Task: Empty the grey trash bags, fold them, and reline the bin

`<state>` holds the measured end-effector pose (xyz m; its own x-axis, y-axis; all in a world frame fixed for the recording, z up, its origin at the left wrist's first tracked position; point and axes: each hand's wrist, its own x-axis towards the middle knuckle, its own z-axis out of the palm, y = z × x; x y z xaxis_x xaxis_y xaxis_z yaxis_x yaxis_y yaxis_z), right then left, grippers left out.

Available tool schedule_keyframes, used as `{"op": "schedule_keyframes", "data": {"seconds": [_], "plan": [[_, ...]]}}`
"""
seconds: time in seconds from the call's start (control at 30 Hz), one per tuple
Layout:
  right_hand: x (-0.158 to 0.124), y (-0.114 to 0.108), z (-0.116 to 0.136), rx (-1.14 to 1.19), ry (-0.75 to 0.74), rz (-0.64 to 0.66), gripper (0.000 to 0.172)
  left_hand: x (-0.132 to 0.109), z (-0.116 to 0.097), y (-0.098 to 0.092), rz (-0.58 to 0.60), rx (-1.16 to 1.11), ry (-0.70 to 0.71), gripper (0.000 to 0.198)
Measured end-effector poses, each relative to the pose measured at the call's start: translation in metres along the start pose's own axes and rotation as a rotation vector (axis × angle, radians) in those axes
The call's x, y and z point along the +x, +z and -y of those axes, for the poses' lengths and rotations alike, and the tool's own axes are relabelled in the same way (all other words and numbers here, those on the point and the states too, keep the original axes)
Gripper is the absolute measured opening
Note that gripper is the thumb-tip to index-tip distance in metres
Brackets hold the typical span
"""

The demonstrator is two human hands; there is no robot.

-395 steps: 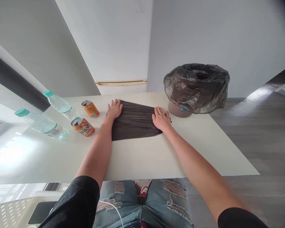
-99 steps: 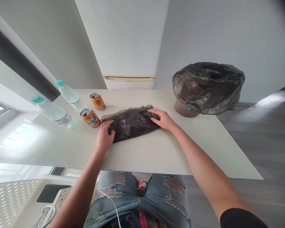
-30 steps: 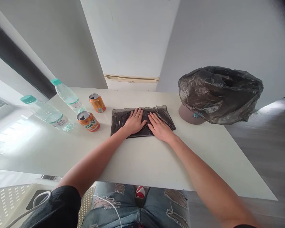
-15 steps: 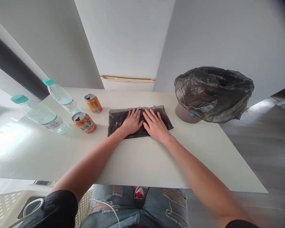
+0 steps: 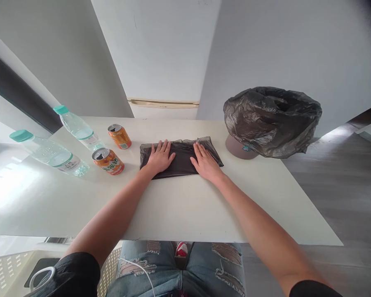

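A black plastic bag (image 5: 181,160) lies folded into a flat strip on the white table. My left hand (image 5: 159,158) rests palm down on its left part, fingers spread. On its right part lies my right hand (image 5: 206,162), also flat, with the fingers stretched forward. A smooth stretch of the bag shows between the two hands. Neither hand grips anything; the bag's surface under the palms is hidden.
Two orange drink cans (image 5: 109,161) and two clear bottles with green caps (image 5: 49,152) stand left on the table (image 5: 185,210). At the right is a bin (image 5: 239,148) lined with a black bag (image 5: 266,119). A fridge (image 5: 160,53) stands behind.
My hands have slid apart across the black bag, the left hand leftward and the right hand slightly rightward. The middle of the bag now shows and looks smoother.
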<state>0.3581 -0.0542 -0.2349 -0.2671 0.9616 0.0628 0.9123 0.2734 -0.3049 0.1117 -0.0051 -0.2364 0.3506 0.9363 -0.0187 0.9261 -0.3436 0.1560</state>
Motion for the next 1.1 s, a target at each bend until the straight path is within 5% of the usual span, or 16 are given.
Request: {"op": "schedule_keyframes", "data": {"seconds": [0.1,0.27,0.57,0.83,1.0,1.1], "plan": [[-0.001,-0.006,-0.008,-0.009,-0.047,-0.022,0.074,0.0,0.003,-0.002,0.017,0.012,-0.03,0.078],[0.001,-0.006,-0.021,-0.092,0.171,0.07,0.078,0.0,0.005,-0.002,0.029,0.025,-0.019,0.079],[0.001,-0.005,-0.022,-0.105,0.214,0.062,0.078,0.002,0.026,-0.006,0.018,0.017,-0.026,0.079],[0.006,-0.011,-0.043,-0.041,0.217,0.041,0.074,0.008,0.049,-0.013,-0.058,-0.033,-0.238,0.069],[-0.003,-0.022,-0.022,0.014,-0.007,-0.244,0.07,0.006,0.055,-0.033,-0.201,-0.009,-0.352,0.054],[-0.009,-0.022,-0.003,0.079,-0.313,-0.2,0.062,0.004,0.061,-0.045,-0.171,0.016,-0.412,0.045]]}}
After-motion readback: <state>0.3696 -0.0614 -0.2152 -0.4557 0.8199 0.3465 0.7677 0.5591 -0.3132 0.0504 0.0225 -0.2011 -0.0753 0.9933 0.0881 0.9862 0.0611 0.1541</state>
